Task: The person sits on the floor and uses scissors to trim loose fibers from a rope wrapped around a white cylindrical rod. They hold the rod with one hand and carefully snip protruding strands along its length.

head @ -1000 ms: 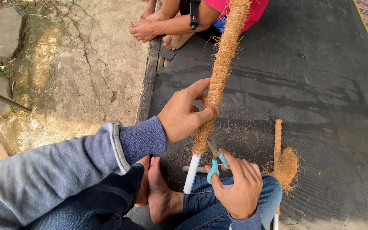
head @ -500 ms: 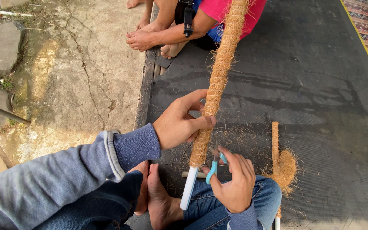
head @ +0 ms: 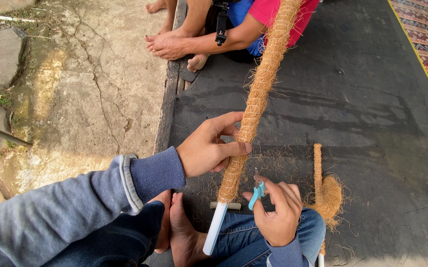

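Coir rope wraps a long pole [head: 259, 94] that runs from the top edge of the head view, where its upper end is cut off, down to the person's lap. The lowest stretch is bare white pipe [head: 215, 229], its tip ending just above the jeans by the bare feet. The left hand [head: 209, 147] is clenched around the wrapped part of the pole just above that bare stretch, thumb laid across the front; the fingers behind the pole are hidden. The right hand [head: 277, 213] holds small scissors with blue handles [head: 257, 191] just beside the pole's lower wrapped end; the blades are mostly hidden by the fingers and too small to tell whether they stand apart. A short pale stick [head: 226, 205] lies on the dark mat [head: 372, 113] partly behind the pole. To the right, a second coir-wrapped stick [head: 318, 170] with a loose tuft of fibre [head: 330, 198] rests on the mat, its lower end hidden behind the right knee. At the top, another person [head: 243, 29] sits at the mat's edge, cut off above the arms, with a hand resting on a foot [head: 167, 45]. Cracked concrete ground [head: 75, 99] fills the left.
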A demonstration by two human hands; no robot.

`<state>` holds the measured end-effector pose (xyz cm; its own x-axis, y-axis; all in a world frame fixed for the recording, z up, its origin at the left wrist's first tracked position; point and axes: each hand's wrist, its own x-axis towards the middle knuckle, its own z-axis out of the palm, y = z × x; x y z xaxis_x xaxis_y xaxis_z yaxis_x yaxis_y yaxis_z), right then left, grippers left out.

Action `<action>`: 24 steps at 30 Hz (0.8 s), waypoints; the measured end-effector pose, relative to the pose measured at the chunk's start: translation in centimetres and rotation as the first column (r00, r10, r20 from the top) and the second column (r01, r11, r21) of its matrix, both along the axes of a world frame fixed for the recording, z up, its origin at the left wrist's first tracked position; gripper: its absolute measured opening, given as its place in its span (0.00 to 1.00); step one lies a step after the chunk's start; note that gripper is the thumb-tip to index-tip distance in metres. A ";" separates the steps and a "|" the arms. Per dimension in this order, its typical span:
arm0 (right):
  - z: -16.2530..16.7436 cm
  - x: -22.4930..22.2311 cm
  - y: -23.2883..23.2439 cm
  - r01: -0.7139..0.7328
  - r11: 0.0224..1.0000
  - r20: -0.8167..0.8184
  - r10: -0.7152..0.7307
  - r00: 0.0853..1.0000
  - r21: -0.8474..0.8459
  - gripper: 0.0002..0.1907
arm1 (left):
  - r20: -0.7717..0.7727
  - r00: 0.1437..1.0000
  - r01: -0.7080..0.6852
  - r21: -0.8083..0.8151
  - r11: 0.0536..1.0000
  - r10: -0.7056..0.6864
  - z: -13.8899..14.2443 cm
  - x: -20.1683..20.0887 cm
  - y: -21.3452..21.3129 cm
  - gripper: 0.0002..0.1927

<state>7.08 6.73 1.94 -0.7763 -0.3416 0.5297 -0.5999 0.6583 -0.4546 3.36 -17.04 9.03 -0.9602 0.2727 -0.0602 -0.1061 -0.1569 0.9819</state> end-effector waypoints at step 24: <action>-0.6 0.8 1.9 -0.056 0.986 0.153 0.080 0.985 -0.155 0.24 | 0.052 0.999 0.010 0.003 1.000 -0.010 -0.2 -0.1 1.2 0.35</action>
